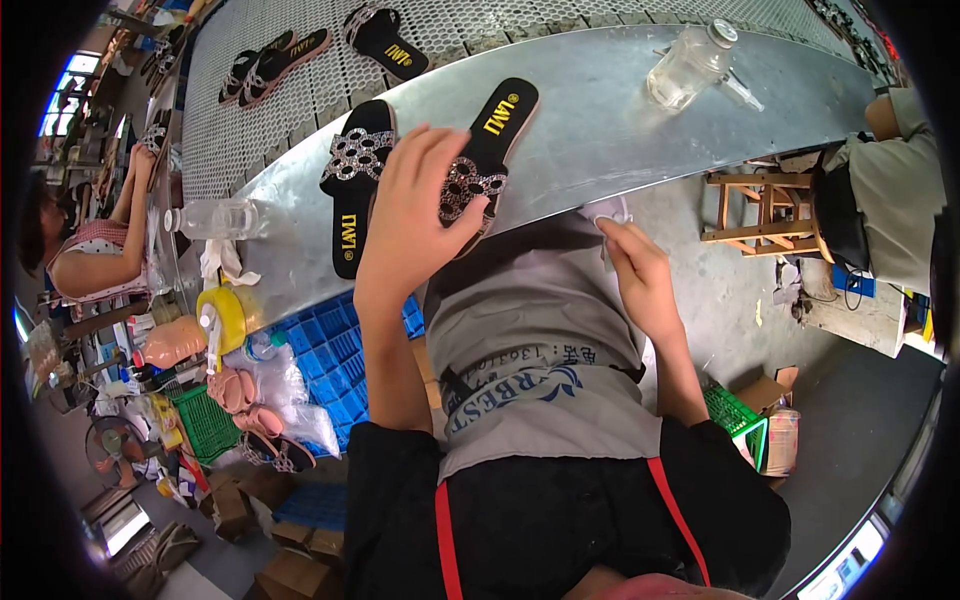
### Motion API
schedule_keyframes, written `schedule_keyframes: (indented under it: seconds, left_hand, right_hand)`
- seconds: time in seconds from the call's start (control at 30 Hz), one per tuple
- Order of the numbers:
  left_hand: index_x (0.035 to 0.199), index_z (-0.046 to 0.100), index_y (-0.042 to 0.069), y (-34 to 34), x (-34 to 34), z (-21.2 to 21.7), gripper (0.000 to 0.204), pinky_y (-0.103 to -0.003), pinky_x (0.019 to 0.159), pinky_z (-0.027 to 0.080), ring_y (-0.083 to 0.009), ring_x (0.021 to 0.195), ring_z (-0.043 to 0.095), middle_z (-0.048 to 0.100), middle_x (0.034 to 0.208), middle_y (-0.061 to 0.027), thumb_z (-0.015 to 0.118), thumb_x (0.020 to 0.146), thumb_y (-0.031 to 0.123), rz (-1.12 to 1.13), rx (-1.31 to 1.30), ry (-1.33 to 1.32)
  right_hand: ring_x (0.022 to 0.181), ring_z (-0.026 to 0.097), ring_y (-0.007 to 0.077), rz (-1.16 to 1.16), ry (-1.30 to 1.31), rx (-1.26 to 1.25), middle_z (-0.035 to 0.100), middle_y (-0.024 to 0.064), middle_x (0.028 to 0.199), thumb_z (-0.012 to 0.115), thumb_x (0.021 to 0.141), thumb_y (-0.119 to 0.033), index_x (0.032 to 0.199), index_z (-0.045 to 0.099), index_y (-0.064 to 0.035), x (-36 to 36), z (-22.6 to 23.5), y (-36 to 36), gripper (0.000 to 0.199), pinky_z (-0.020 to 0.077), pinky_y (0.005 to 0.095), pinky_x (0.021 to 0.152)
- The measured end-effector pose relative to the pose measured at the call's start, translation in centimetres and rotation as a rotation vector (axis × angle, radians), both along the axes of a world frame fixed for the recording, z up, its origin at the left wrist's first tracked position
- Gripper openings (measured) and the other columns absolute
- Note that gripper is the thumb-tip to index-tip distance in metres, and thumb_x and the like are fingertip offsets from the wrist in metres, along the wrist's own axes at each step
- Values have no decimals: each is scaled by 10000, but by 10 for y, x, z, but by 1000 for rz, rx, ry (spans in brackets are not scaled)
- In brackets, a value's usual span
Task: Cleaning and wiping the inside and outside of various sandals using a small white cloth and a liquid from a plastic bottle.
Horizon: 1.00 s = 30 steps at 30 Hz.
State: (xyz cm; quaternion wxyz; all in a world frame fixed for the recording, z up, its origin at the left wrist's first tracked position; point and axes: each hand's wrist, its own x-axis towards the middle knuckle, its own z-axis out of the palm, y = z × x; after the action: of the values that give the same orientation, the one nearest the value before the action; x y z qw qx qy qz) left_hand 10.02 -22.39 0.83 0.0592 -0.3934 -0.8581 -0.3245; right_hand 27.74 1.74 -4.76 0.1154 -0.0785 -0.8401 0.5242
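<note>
Two black slide sandals with jewelled openwork straps lie on the metal worktop before me. My left hand is over the right sandal, its thumb and fingers apart on either side of the glittering strap. That hand hides part of the sole, and whether it touches the strap is unclear. Just left of it lies the left sandal. Beyond the worktop's front edge, over my grey apron, my right hand is closed in a pinch on a pale cloth, mostly hidden by the fingers.
Behind the metal worktop, more sandals rest on a mesh conveyor. A clear bottle with a nozzle stands at right; another clear bottle lies at left beside a yellow container. Blue crates are below. A co-worker sits far left.
</note>
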Motion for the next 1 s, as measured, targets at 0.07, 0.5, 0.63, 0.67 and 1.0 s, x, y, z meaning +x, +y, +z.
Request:
schedule_keyframes:
  seconds: [0.07,0.5,0.63,0.67,1.0]
  left_hand:
    - [1503,458,33,-13,22,-7,775,-485,1165,370,-420,1385,459,504,1465,-220,804,838,228,146,6,-61]
    - [1578,285,-37,-27,91,-71,1097,-556,1229,230,-331,1403,483,541,1490,-157,902,764,364,484,28,-75]
    - [1574,309,-28,-23,86,-82,1059,-517,1224,238,-294,1387,518,599,1467,-116,901,758,295,529,104,-55]
    - [1571,318,-26,-23,86,-84,1048,-502,1219,249,-278,1379,530,621,1455,-97,900,756,285,535,112,-54]
    - [1531,382,-44,-28,85,-105,1003,-456,1193,277,-251,1371,545,650,1436,-68,903,746,300,532,155,25]
  right_hand:
    - [739,532,272,8,-4,6,534,145,845,555,990,78,1239,658,31,-5,6,-4,273,455,321,699]
    - [742,650,325,379,1,251,590,105,934,591,855,49,1301,662,-75,-34,12,-68,468,527,400,614]
    - [728,652,317,415,2,430,585,104,940,598,825,67,1370,635,-93,-47,18,-87,569,533,409,623]
    - [722,654,312,382,1,499,580,98,934,603,818,65,1369,635,-97,-49,18,-91,575,537,407,617]
    - [685,650,299,589,-48,495,591,72,947,568,825,51,1390,619,-136,-49,25,-97,598,529,409,577]
